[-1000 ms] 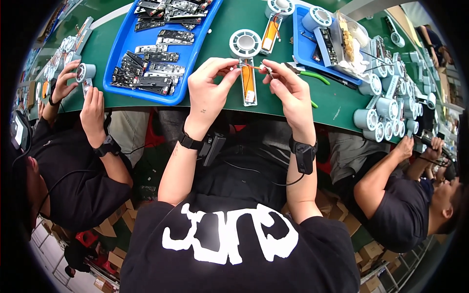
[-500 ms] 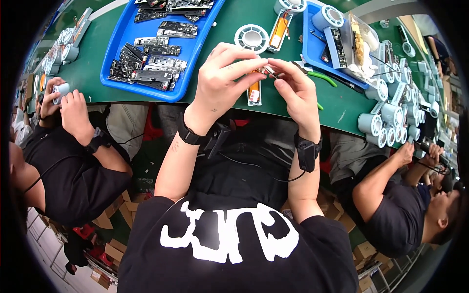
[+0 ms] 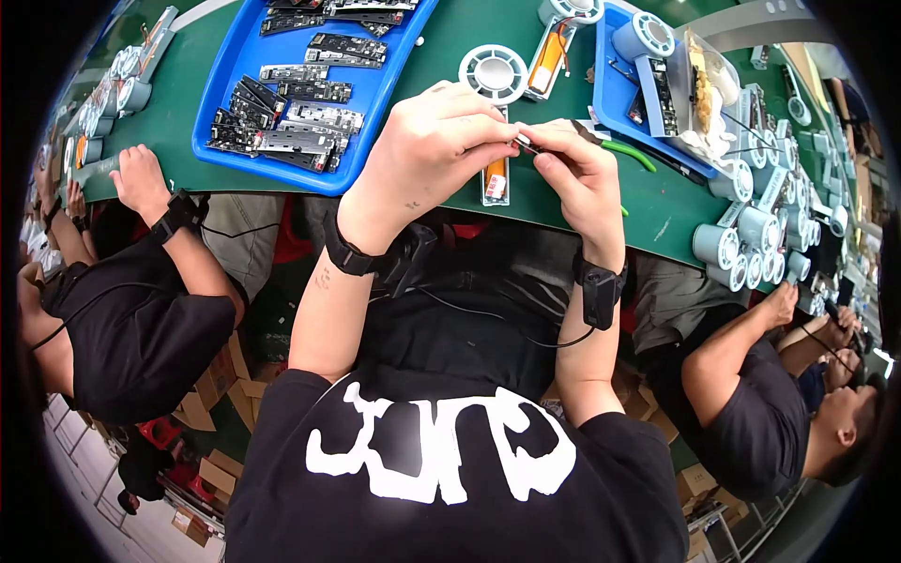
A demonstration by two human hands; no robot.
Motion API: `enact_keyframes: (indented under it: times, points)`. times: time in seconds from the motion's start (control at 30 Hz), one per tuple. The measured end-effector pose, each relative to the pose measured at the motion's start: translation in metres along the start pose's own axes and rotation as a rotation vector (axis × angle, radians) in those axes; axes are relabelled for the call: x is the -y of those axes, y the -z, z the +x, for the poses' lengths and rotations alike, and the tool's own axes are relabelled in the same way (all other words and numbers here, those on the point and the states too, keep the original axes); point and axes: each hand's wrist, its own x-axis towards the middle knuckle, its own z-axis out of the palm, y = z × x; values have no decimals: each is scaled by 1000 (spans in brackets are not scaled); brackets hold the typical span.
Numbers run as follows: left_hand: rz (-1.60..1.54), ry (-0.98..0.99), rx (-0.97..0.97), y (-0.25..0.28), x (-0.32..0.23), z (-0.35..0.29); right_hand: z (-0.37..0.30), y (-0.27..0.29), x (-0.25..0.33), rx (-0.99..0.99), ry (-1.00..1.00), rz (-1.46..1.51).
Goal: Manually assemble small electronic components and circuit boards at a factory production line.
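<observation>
My left hand (image 3: 441, 141) and my right hand (image 3: 580, 178) meet over the table, fingertips pinched together. Between them is a tiny white piece (image 3: 522, 140) that looks like a wire connector; the fingers hide most of it. Right below lies an opened light-blue handheld fan (image 3: 494, 75), its round grille pointing away from me. An orange battery (image 3: 496, 178) sits in its narrow handle, partly covered by my left fingers. A second opened fan (image 3: 547, 58) with an orange battery and red wires lies behind it, to the right.
A blue tray (image 3: 203, 131) of circuit boards stands left. At the right are a smaller blue tray (image 3: 601, 89) with parts, green-handled pliers (image 3: 631, 155) and many fan housings (image 3: 718, 246). Co-workers sit on both sides at the green table (image 3: 657, 211).
My left fingers have drawn closer together, and less of the held piece shows. The co-worker at left no longer has the round fan part in view between the hands.
</observation>
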Motion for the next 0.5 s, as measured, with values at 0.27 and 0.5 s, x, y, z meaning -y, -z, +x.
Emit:
enact_keyframes:
  times: [0.27,0.5]
  points:
    - [-54,-53,37,2,6,4,9,11,12,81,41,-94]
    - [-56,181,-117,-3,-5,-1,1,4,18,-40,-186,142]
